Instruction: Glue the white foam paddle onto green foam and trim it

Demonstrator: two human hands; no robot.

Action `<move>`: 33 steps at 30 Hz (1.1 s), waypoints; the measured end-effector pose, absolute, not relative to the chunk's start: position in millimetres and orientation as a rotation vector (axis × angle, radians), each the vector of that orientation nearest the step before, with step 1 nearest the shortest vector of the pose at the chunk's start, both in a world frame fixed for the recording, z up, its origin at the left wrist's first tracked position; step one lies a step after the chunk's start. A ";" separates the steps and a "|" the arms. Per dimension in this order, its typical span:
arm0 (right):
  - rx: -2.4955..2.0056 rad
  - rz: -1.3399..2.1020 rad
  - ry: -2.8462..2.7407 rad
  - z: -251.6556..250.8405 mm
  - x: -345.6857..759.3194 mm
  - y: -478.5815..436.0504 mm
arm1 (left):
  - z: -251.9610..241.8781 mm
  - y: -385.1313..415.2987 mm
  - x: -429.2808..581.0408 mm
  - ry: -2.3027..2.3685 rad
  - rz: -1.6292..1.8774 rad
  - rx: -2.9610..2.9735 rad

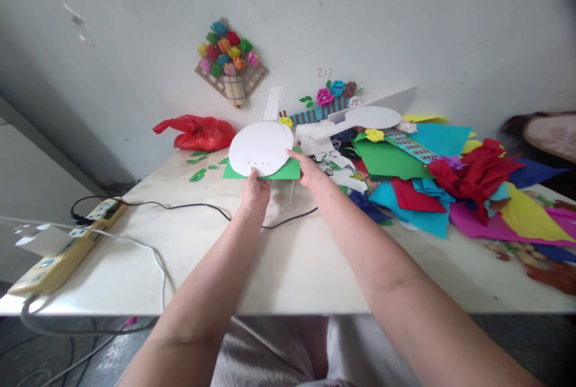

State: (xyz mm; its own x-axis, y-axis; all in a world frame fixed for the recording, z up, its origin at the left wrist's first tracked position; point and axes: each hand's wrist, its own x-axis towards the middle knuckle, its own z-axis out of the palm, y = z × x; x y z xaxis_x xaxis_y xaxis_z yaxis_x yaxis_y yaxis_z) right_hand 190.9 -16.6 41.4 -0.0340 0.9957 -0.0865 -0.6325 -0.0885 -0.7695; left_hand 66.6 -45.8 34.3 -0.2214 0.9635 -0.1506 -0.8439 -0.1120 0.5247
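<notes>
A white guitar-shaped cutout [261, 144] with a round body lies over a sheet of green paper [293, 171]. Its narrow neck points away from me, and a row of small dark marks runs near its lower edge. My left hand [257, 190] pinches the near edge, thumb on the white face and fingers underneath. At the right edge, my right hand [306, 169] closes on the cutout and green paper together, its thumb on top. The fingers below are mostly hidden. Both pieces appear raised slightly above the table.
Coloured paper [405, 159] and white scraps [342, 168] heap up at right, with another white cutout [373, 117] on top. A red plastic bag [204, 133] and green paper leaves [198, 174] lie at back left. A power strip [67, 252] with cables occupies the left edge.
</notes>
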 end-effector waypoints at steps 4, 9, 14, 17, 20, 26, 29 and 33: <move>-0.728 1.535 -0.674 44.1 196.4 -18.1 | 38.7 -52.7 73.3 0.614 1.693 0.263; -0.724 1.500 -0.770 46.0 200.2 -20.0 | 41.8 -61.7 82.2 0.683 1.712 0.264; -0.707 1.436 -0.767 41.4 204.2 -15.5 | 39.3 -63.4 86.5 0.624 1.713 0.299; -0.663 1.378 -0.787 38.8 206.4 -12.5 | 36.1 -61.2 84.7 0.553 1.685 0.333; -0.618 1.334 -0.810 38.5 208.3 -11.0 | 34.0 -60.2 82.8 0.504 1.658 0.353; -0.600 1.308 -0.836 39.6 214.6 -8.7 | 32.2 -63.1 87.0 0.498 1.636 0.316; -0.638 1.266 -0.849 40.2 217.3 -9.3 | 29.5 -63.3 89.0 0.536 1.618 0.302; -0.644 1.230 -0.872 41.2 219.5 -12.5 | 27.1 -60.5 83.9 0.583 1.558 0.233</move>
